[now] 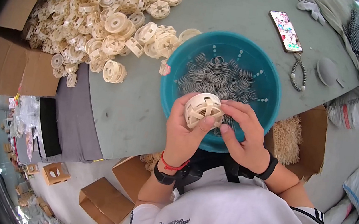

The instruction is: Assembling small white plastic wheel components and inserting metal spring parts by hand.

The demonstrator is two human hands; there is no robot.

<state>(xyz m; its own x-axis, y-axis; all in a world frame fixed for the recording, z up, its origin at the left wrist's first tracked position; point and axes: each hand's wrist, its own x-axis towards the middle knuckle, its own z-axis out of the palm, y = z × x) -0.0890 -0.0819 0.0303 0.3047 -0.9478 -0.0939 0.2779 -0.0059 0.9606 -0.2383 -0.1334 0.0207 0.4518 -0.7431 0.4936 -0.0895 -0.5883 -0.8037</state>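
A worker's left hand [181, 132] cups a round cream-coloured plastic part [200, 105], fingers curled around its outer side and thumb pressed on its near face, while the right hand [250, 141], half open with thumb and fingers spread apart, brings its fingertips to the part's right side; whether those fingers also grip something small cannot be told. The part is held above the near side of a teal basin [268, 69], which sits at the middle of the near edge of a grey-green worktop [125, 118] and carries a heap of loose metal springs [219, 79]. A broad pile of similar cream parts [97, 17] covers the worktop's far left corner and spreads to the basin's rim, with a small group of rings [114, 72] just beside it toward the left edge. Toward the right edge lie a lit phone [285, 32] with a beaded strap [298, 75] and, near the right corner, a grey cup-shaped item [327, 71]. Below the near edge, right of the basin, an open cardboard box [313, 139] holds a mass of pale pieces [287, 139].
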